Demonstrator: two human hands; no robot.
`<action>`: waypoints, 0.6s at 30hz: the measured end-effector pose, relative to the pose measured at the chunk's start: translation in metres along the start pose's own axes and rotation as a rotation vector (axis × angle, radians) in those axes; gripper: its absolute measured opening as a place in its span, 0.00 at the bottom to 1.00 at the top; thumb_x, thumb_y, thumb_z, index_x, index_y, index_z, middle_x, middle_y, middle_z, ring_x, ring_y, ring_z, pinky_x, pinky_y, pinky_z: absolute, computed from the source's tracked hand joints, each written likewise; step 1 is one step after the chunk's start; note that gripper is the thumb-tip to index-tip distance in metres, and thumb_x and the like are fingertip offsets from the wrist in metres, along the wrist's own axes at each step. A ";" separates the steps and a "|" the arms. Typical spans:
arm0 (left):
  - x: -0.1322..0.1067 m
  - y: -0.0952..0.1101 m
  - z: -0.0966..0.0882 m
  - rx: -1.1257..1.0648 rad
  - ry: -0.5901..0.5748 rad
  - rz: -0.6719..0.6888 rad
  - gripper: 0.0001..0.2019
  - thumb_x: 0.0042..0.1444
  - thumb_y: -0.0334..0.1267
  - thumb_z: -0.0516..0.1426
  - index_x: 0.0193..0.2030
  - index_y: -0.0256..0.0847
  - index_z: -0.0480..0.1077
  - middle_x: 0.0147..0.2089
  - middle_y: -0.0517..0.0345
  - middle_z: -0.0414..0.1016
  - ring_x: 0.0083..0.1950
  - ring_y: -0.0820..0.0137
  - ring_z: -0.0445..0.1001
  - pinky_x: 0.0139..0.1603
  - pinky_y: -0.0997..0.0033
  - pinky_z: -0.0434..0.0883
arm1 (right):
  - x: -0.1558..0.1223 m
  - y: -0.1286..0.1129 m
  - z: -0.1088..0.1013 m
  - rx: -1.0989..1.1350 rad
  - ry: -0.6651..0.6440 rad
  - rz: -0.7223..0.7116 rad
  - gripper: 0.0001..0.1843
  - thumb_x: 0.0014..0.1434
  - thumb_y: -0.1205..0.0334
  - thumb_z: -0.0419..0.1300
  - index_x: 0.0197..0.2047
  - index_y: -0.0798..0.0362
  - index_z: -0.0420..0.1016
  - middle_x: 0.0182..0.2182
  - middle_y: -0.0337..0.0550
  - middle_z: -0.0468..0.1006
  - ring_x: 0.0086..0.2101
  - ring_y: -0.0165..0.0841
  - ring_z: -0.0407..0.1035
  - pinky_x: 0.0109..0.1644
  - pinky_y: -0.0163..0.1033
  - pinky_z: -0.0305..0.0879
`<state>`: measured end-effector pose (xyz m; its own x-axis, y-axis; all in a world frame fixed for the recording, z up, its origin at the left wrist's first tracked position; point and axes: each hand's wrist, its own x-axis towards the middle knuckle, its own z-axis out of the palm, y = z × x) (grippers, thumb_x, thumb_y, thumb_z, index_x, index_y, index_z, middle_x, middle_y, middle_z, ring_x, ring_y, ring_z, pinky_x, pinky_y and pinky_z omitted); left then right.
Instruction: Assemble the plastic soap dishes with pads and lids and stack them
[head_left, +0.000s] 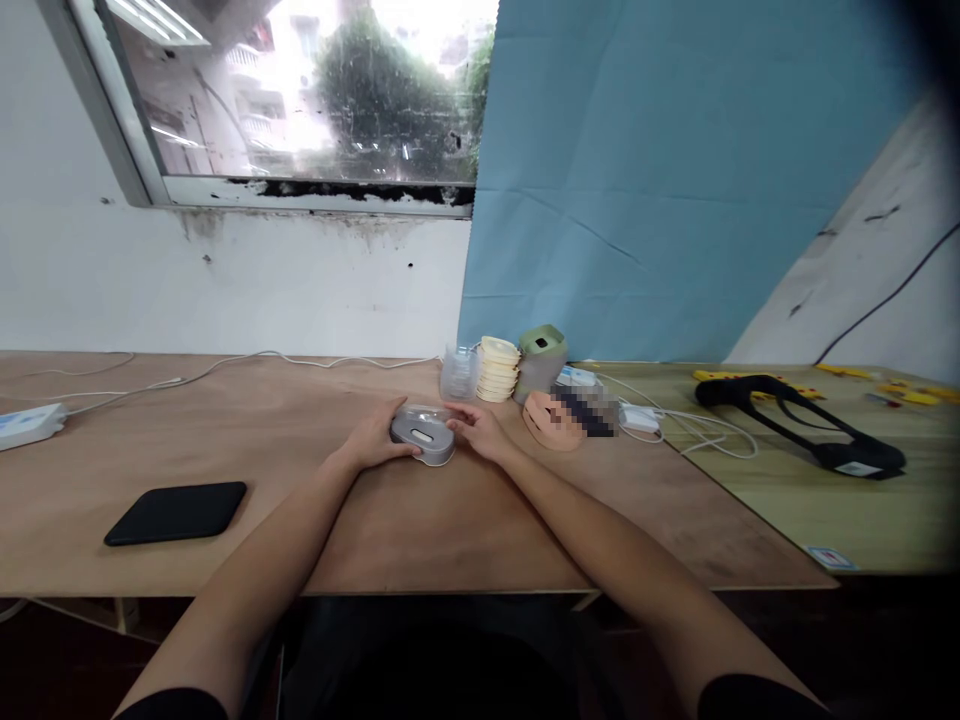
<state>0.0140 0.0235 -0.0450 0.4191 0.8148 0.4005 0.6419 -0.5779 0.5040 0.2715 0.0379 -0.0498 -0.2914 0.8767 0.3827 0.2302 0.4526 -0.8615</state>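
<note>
A grey oval plastic piece with a slot in its front (421, 436) lies on the table in front of me, with a clear plastic part along its far side. My left hand (373, 436) is wrapped round its left end, thumb at the near edge and fingers behind. At the opposite end, my right hand (480, 430) has its fingertips bent against the far right edge. Beyond the hands stand a stack of clear plastic pieces (459, 374), a stack of cream ones (498, 370) and a grey stack with a green piece on top (543, 345).
Right of my right hand sit an orange-pink piece (551, 425) and a blurred-out patch. White cables (720, 432) and a black headband-like frame (825, 440) lie farther right. A flat black case (176, 512) is at left, with a white power strip (30, 426) beyond it.
</note>
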 end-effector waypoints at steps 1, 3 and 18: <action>0.000 0.001 0.000 0.022 0.020 0.006 0.42 0.50 0.57 0.59 0.67 0.37 0.52 0.65 0.41 0.61 0.63 0.55 0.64 0.61 0.55 0.62 | 0.000 -0.002 0.001 0.001 0.033 -0.018 0.29 0.50 0.46 0.65 0.53 0.53 0.74 0.39 0.46 0.79 0.36 0.35 0.72 0.43 0.43 0.70; 0.001 0.002 -0.001 0.074 0.080 0.008 0.30 0.59 0.54 0.52 0.64 0.39 0.58 0.63 0.45 0.65 0.62 0.58 0.64 0.62 0.56 0.60 | -0.001 -0.007 0.003 0.011 0.089 -0.049 0.30 0.51 0.46 0.65 0.53 0.53 0.73 0.39 0.45 0.79 0.36 0.35 0.73 0.43 0.43 0.71; 0.013 0.025 0.014 -0.435 0.577 -0.235 0.20 0.60 0.52 0.52 0.38 0.36 0.75 0.34 0.51 0.80 0.34 0.66 0.76 0.37 0.69 0.70 | 0.000 -0.038 0.018 -0.883 0.065 -0.885 0.16 0.60 0.59 0.59 0.53 0.44 0.72 0.59 0.43 0.68 0.59 0.42 0.59 0.59 0.50 0.59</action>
<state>0.0442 0.0203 -0.0379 -0.1764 0.8349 0.5214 0.3120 -0.4550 0.8340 0.2462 0.0175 -0.0230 -0.6231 0.2109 0.7531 0.5295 0.8225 0.2078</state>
